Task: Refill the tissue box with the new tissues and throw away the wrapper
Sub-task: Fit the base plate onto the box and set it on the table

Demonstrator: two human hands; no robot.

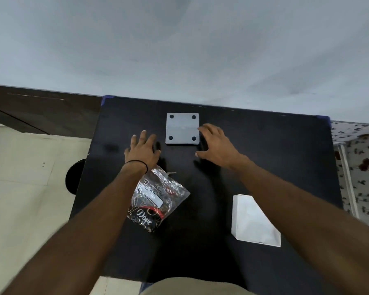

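1. While both arms reached fwd over the black table [264, 150], the grey tissue box [182, 128] sat near the far edge, bottom side up w/ four dark feet showing.
2. Left hand [144, 151] was spread wide, holding nothing, just left of box.
3. Right hand [216, 145] was open too, fingertips at box's right edge.
4. Crinkled clear wrapper [158, 201] lay under left forearm; white tissue stack [254, 222] lay near-right, partly hidden by right forearm.

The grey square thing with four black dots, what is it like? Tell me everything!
The grey square thing looks like hard plastic, flat on top, with a round black dot near each corner. It lies at the far middle of the black table. The right hand has fingertips at its right edge; the left hand is beside it, apart.
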